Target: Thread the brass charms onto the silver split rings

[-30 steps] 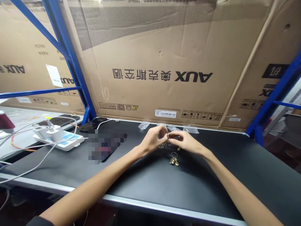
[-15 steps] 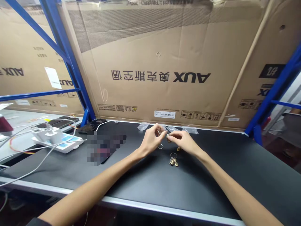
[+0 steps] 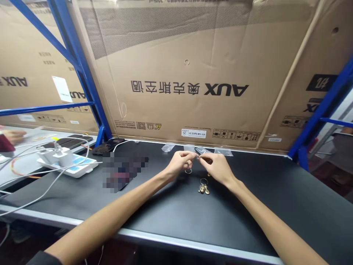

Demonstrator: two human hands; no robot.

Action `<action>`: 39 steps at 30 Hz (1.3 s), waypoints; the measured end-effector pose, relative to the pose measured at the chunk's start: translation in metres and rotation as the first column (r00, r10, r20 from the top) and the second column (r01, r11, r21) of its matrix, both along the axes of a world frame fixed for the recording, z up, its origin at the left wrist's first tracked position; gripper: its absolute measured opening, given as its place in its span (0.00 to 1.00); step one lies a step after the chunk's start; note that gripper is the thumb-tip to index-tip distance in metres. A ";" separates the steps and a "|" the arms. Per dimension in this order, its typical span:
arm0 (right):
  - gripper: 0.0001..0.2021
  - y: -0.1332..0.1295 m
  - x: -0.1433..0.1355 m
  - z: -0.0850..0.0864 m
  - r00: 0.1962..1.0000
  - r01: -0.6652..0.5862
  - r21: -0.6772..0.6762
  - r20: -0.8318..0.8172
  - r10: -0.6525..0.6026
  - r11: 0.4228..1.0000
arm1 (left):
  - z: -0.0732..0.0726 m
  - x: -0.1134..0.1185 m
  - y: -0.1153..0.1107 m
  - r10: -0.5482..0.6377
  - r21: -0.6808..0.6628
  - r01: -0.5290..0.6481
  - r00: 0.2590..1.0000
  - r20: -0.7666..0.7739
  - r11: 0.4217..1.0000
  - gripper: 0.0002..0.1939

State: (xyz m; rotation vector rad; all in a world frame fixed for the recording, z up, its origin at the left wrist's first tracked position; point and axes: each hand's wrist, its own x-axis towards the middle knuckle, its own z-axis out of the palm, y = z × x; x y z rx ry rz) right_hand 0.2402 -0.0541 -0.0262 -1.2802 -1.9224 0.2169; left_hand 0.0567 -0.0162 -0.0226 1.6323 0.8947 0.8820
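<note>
My left hand (image 3: 179,162) and my right hand (image 3: 219,167) meet fingertip to fingertip above the black table. Both are closed in a pinch on a key ring with a small brass-coloured charm (image 3: 198,156), mostly hidden by the fingers. On the table below lies a finished-looking key ring with several bronze charms (image 3: 204,187). A bare split ring (image 3: 188,170) rests just under my left fingers. Partly covered by my right hand is a small gold-coloured piece (image 3: 209,175).
Small clear plastic bags (image 3: 168,147) lie along the table's back edge, before a large cardboard box (image 3: 176,110). To the left are a white power strip (image 3: 79,167) with plugs and cables, a dark phone-like object (image 3: 109,145) and a blurred-out patch. Another person's hand (image 3: 15,136) shows far left.
My hands have drawn closer together at the fingertips, and my left fingers have curled in more. Another person's hand has appeared at the far left.
</note>
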 end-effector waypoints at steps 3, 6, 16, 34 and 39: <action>0.11 0.000 0.001 0.000 0.999 0.025 0.036 0.039 -0.027 0.999 | -0.002 -0.002 0.003 -0.008 -0.029 0.008 1.000 -0.024 1.000 0.14; 0.11 0.000 0.001 -0.002 0.996 0.040 0.072 0.073 -0.045 0.997 | -0.003 -0.004 0.006 -0.015 -0.034 0.014 0.998 -0.053 0.999 0.14; 0.15 -0.002 0.000 0.005 0.997 -0.034 -0.053 0.070 0.038 0.998 | 0.000 -0.003 0.001 0.071 0.275 -0.038 0.991 -0.114 0.961 0.10; 0.17 0.002 0.014 0.018 0.949 -0.305 -0.356 -0.186 0.253 0.883 | -0.002 -0.006 0.002 0.200 0.499 -0.084 0.962 -0.184 0.862 0.11; 0.16 -0.004 0.001 0.012 0.978 -0.207 -0.224 -0.080 0.193 0.952 | -0.006 -0.002 0.002 0.051 0.273 0.009 0.976 -0.213 0.962 0.17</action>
